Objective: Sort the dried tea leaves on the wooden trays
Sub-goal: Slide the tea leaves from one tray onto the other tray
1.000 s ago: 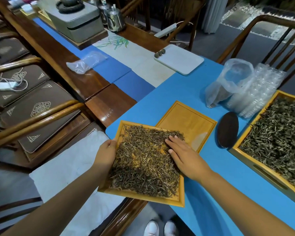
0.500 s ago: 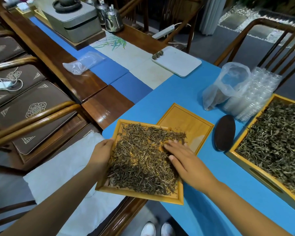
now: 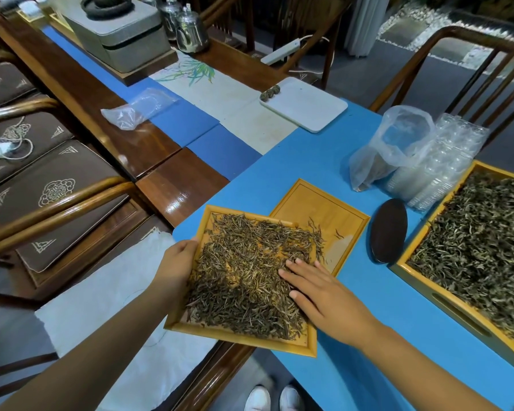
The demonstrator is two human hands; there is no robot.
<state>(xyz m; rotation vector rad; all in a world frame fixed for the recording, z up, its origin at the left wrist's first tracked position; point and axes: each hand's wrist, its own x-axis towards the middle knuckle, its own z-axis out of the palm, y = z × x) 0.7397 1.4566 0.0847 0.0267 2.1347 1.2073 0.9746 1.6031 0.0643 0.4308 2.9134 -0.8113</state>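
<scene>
Head view: left hand (image 3: 181, 260) grips the small tray (image 3: 241, 341) at the worktop's near edge; right hand (image 3: 321, 295) lies flat on its tea leaves (image 3: 247, 280). Few leaves reached the next tray (image 3: 324, 203); most sorting seems left.

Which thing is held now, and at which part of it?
The left hand holds the small wooden tray at its left edge. The right hand holds nothing; its straight fingers rest on the tea leaves.
</scene>
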